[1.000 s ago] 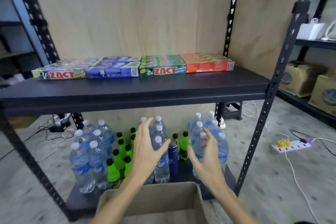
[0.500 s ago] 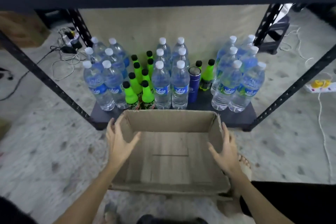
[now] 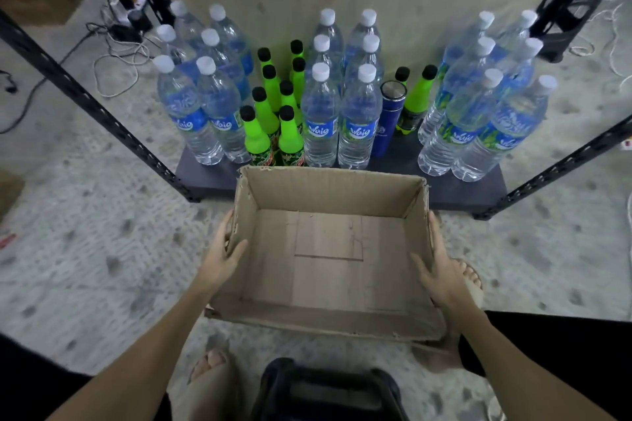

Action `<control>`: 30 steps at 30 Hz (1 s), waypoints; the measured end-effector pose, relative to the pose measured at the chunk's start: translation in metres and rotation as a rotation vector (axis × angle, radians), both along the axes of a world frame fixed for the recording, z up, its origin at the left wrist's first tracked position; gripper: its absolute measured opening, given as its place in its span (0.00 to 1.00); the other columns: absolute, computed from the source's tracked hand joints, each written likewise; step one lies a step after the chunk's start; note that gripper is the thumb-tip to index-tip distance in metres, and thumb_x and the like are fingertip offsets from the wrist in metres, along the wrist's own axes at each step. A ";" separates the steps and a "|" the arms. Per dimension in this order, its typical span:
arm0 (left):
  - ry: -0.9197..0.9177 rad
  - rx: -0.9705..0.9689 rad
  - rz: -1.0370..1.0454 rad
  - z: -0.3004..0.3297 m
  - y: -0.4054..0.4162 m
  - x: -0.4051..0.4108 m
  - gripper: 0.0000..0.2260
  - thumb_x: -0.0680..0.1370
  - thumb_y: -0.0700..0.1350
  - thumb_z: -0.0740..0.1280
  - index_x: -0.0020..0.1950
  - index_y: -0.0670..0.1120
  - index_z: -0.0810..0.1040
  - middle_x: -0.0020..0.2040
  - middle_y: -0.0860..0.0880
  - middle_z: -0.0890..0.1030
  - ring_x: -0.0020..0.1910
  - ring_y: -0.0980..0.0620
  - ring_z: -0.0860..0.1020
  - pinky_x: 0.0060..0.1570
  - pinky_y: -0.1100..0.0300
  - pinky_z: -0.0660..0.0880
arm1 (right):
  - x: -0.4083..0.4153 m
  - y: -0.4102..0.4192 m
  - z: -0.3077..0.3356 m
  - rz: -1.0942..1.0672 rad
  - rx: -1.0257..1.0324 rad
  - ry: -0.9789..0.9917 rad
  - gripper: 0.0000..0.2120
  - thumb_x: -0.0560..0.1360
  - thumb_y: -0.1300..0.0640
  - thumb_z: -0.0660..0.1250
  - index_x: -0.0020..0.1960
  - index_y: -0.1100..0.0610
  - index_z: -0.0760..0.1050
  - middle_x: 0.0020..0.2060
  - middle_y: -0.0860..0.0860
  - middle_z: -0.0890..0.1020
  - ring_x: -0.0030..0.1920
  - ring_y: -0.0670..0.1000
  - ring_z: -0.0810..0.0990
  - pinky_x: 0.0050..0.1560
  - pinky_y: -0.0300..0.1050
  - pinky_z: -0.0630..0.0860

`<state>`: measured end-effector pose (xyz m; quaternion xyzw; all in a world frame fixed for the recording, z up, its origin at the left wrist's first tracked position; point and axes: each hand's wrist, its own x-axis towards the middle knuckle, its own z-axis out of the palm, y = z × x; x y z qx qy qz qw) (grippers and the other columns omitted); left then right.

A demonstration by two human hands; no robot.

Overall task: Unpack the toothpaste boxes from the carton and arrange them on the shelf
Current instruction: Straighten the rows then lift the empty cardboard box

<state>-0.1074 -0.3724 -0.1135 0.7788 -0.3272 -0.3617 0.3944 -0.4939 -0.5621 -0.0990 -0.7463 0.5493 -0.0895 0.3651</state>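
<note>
Open carton (image 3: 328, 249) on the floor, directly in front of the lowest shelf (image 3: 455, 193) of a dark metal rack. Its inside shows only bare cardboard; no toothpaste boxes are visible in it or anywhere else in view.

The left hand (image 3: 222, 258) holds the carton's left wall, thumb hooked over the rim to the inside, fingers on the outside. The right hand (image 3: 441, 275) holds the right wall the same way, thumb inside, fingers outside along the wall. Both hands are thus clamped on the carton, one on each side, at about the middle of the wall.

Handling, as a judgement: an empty corrugated carton should be very light and fairly stiff along its folds, but the side walls will flex inward if squeezed. The rim is ragged and torn in places, so a grip on the rim alone may crumple it. The present hold, opposite walls pinched near mid-length, suits lifting or sliding it; a hand under the base would be firmer.

The lowest shelf carries water bottles (image 3: 319, 120), green bottles (image 3: 256, 137) and a blue flask (image 3: 388, 120), standing close behind the carton's far wall. Cables (image 3: 116, 55) lie on the floor to the left. The person's feet are just beside the carton.

With the carton apparently emptied, unpacking looks complete or nearly so.
</note>
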 end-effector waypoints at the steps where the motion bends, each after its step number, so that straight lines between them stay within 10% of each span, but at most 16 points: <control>1: -0.003 -0.004 -0.008 0.001 0.003 -0.001 0.30 0.83 0.34 0.62 0.82 0.46 0.54 0.77 0.55 0.65 0.71 0.72 0.64 0.68 0.72 0.65 | 0.001 0.001 0.002 0.020 -0.005 -0.013 0.42 0.81 0.51 0.65 0.77 0.29 0.38 0.71 0.62 0.73 0.65 0.67 0.76 0.65 0.66 0.71; 7: -0.021 -0.001 0.037 0.019 0.036 0.012 0.29 0.83 0.36 0.60 0.82 0.47 0.53 0.77 0.57 0.63 0.72 0.70 0.63 0.73 0.61 0.62 | 0.029 0.012 0.016 0.122 -0.035 -0.060 0.45 0.80 0.57 0.67 0.78 0.30 0.38 0.74 0.46 0.70 0.66 0.63 0.76 0.63 0.55 0.73; 13: -0.084 -0.027 0.148 0.042 0.090 0.028 0.29 0.84 0.41 0.62 0.82 0.51 0.53 0.78 0.57 0.61 0.76 0.59 0.60 0.73 0.59 0.61 | 0.073 0.029 0.015 0.207 -0.042 -0.076 0.47 0.78 0.52 0.70 0.78 0.31 0.37 0.60 0.61 0.82 0.51 0.64 0.83 0.53 0.56 0.79; 19: -0.082 -0.015 0.330 0.042 0.174 0.053 0.32 0.83 0.43 0.64 0.82 0.55 0.51 0.80 0.58 0.58 0.78 0.60 0.57 0.77 0.51 0.61 | 0.148 0.054 0.022 0.419 -0.068 -0.133 0.49 0.77 0.56 0.71 0.79 0.33 0.38 0.70 0.50 0.76 0.46 0.64 0.84 0.50 0.55 0.80; 30: -0.140 0.051 0.544 0.055 0.289 0.125 0.36 0.81 0.41 0.67 0.83 0.49 0.49 0.81 0.55 0.53 0.77 0.62 0.54 0.74 0.63 0.56 | 0.310 0.108 0.020 0.726 -0.133 -0.149 0.52 0.75 0.49 0.73 0.78 0.33 0.35 0.74 0.36 0.57 0.66 0.65 0.76 0.59 0.56 0.76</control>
